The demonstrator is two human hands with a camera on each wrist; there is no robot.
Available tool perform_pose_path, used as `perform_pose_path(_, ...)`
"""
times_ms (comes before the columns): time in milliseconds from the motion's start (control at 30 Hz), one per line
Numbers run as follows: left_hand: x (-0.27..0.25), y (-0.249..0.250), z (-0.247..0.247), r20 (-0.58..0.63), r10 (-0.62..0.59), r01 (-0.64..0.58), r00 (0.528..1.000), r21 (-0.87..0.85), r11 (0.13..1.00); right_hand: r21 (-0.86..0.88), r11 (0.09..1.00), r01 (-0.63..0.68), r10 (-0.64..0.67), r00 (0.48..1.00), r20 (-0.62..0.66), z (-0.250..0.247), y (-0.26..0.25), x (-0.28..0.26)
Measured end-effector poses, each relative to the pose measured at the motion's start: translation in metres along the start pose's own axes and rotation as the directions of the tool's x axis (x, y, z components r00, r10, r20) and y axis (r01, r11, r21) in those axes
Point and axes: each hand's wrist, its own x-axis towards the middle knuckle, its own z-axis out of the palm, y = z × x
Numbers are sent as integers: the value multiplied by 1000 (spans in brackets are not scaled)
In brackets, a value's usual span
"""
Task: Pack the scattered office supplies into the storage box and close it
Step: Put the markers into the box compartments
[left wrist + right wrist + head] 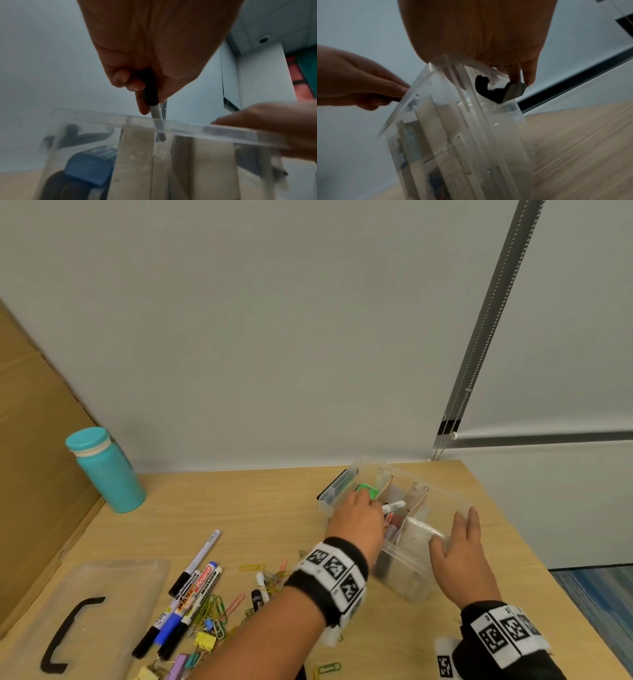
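The clear storage box [407, 573] stands open on the wooden table at the right, split by dividers. My left hand [363, 515] reaches over its left rim and grips a marker [155, 113] by the black cap, white barrel pointing down into a middle compartment where other markers [394, 506] lie. My right hand [459, 539] rests on the box's right rim [436, 67], fingers [529, 75] straight down beside a black latch [494, 93]. The clear lid [137, 580] with a black handle lies at the near left. Loose markers [191, 594] and paper clips [212, 611] lie between lid and box.
A teal bottle [106, 470] stands at the back left beside a cardboard sheet [30, 474]. Binder clips [202, 642] lie near the table's front edge. A green item [366, 490] sits in the box's far-left compartment. The wall runs close behind the box.
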Motion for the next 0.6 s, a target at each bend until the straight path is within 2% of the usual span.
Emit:
perform_pose_path(167,31,26,10,174,-56,27,983,167,986,0,1000,16,-16,1000,-14,1,1,0)
perform_pose_path(300,38,25,18,226,-80,55,971,114,992,1,1000,14,-14,1000,-20,0,1,0)
perform_pose_path(367,27,16,16,183,-42,42,982,2,999,-2,1000,17,-17,1000,-22,0,1,0)
perform_pose_path(467,-7,-6,12,22,39,-35,999,-161,986,-10,1000,15,-16,1000,-24,1,2,0)
perform_pose_path(533,-34,-26,10,-81,40,-58,996,-226,973,-9,1000,15,-15,999,-32,1,3,0)
perform_pose_path(600,-61,-52,13,-111,-9,-19,994,-249,968,-25,1000,10,-11,999,-39,2,3,-1)
